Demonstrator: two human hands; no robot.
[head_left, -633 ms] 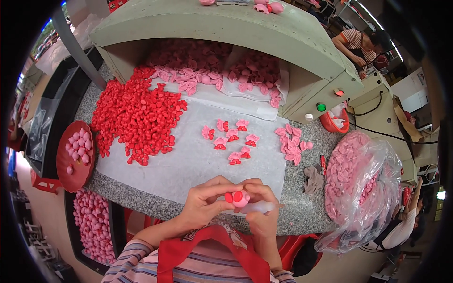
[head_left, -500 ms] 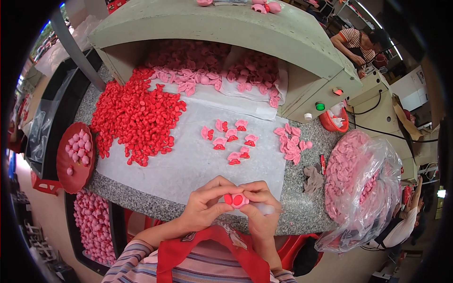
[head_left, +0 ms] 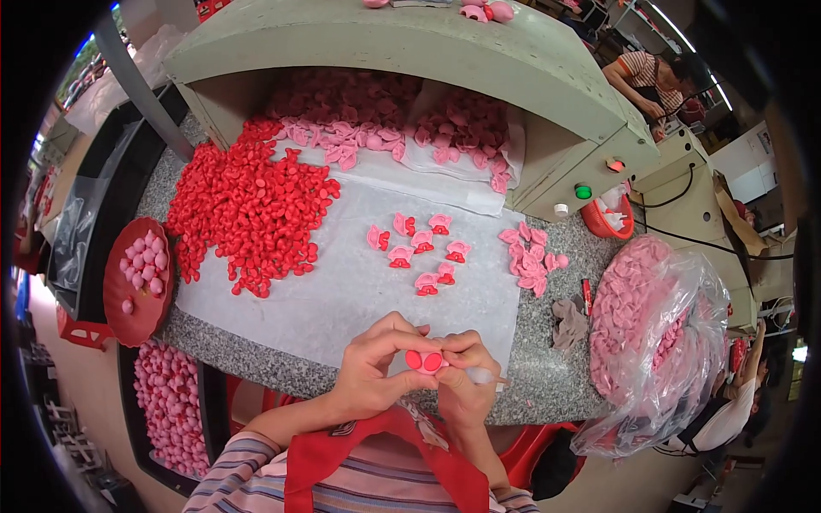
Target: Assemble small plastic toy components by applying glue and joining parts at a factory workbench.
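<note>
Near the table's front edge, both of my hands hold one small pink toy figure (head_left: 423, 369) with two red oval feet facing up. My left hand (head_left: 376, 366) pinches its left side between thumb and fingers. On the other side, my right hand (head_left: 466, 372) grips it with thumb and forefinger. A whitish, translucent thing with a thin pointed end (head_left: 487, 375) sticks out from my right hand; its kind is unclear. Beyond my hands, several pink shell pieces with red feet (head_left: 426, 283) lie on a white sheet (head_left: 359, 282).
A heap of red pieces (head_left: 248, 214) lies left, by a red dish (head_left: 115, 299) of pink balls. Pink shells fill a pale metal housing (head_left: 385, 51). At right are more shells (head_left: 532, 261), a grey rag (head_left: 569, 325) and a plastic bag (head_left: 676, 342). A co-worker (head_left: 650, 85) sits far right.
The pink figure has turned slightly in my fingers, so both red feet now face up side by side. More of the thin pointed end shows beside my right hand.
</note>
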